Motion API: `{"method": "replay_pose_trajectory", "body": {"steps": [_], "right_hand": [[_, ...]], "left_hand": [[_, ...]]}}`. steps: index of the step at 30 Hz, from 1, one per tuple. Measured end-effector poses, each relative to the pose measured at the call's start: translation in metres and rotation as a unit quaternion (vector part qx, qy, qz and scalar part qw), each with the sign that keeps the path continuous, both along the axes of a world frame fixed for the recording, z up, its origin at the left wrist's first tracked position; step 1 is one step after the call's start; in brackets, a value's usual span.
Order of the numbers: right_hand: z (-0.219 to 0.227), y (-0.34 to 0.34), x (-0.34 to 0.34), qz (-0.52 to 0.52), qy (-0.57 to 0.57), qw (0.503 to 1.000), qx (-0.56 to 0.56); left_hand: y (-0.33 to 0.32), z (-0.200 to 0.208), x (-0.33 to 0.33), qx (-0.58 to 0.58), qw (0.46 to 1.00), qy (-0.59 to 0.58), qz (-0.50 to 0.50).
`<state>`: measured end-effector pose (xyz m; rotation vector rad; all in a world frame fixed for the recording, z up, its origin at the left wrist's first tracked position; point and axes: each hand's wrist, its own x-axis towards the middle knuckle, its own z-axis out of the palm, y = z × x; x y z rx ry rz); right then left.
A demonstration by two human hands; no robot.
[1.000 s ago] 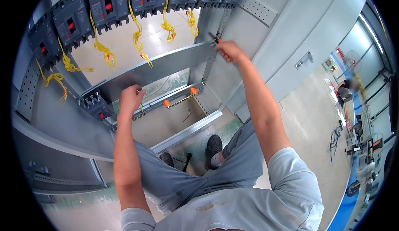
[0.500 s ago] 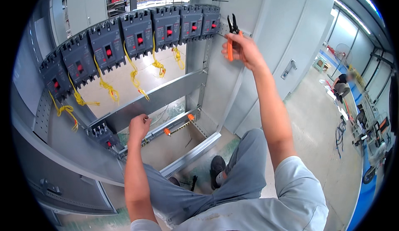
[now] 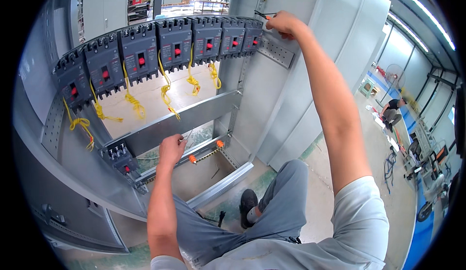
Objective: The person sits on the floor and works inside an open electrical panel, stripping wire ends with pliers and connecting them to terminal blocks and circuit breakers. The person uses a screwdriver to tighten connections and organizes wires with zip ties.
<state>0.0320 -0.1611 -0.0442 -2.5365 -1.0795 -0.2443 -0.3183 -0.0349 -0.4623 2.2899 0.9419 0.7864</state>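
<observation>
Mostly hidden at the upper centre-right of the frame: slim orange-handled black pliers (image 3: pixel 264 15), handles lost inside the curled right hand (image 3: pixel 287 25), only dark tips and a sliver of orange showing. Just below centre, the left hand (image 3: pixel 172 148), back toward the camera, fingers bent close together beside the lower edge of a flat grey sheet-metal crossplate (image 3: pixel 204 114); cannot tell whether pinching anything. Small and indistinct at right: a dark-clothed person (image 3: pixel 391 114) low to the floor, plus jumbled equipment (image 3: pixel 429 158). Swallowed by the black fisheye rim: outer parts of the grey cabinet (image 3: pixel 272 95).

Underfoot, a pale beige concrete-like floor (image 3: pixel 349 192) with green patches near the cabinet, a blue strip along the right.

Across the upper left and centre, a curved-looking row of seven boxy dark-grey breakers (image 3: pixel 174 46) with red toggles, knotted yellow wires (image 3: pixel 134 104) dangling below. At left of centre, one lower breaker (image 3: pixel 121 158); near centre, two ribbed orange insulators (image 3: pixel 220 144) on a metal rail.
</observation>
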Motion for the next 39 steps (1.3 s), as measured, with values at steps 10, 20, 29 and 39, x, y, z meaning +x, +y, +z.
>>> {"method": "replay_pose_trajectory", "body": {"steps": [10,20,29,39], "right_hand": [[0.016,-0.008,-0.032,0.147,0.030,0.979,0.135],[0.035,-0.053,-0.036,0.179,0.199,0.927,0.264],[0.070,-0.041,-0.025,0.055,0.125,0.990,0.042],[0.052,-0.005,-0.001,0.067,0.213,0.971,-0.082]], "left_hand": [[-0.024,0.029,0.015,0.090,0.980,-0.156,-0.082],[-0.063,0.343,0.161,0.436,0.862,-0.245,-0.083],[0.002,0.402,0.274,0.387,0.913,-0.010,-0.129],[0.043,0.399,0.268,0.293,0.951,-0.094,0.003]]}}
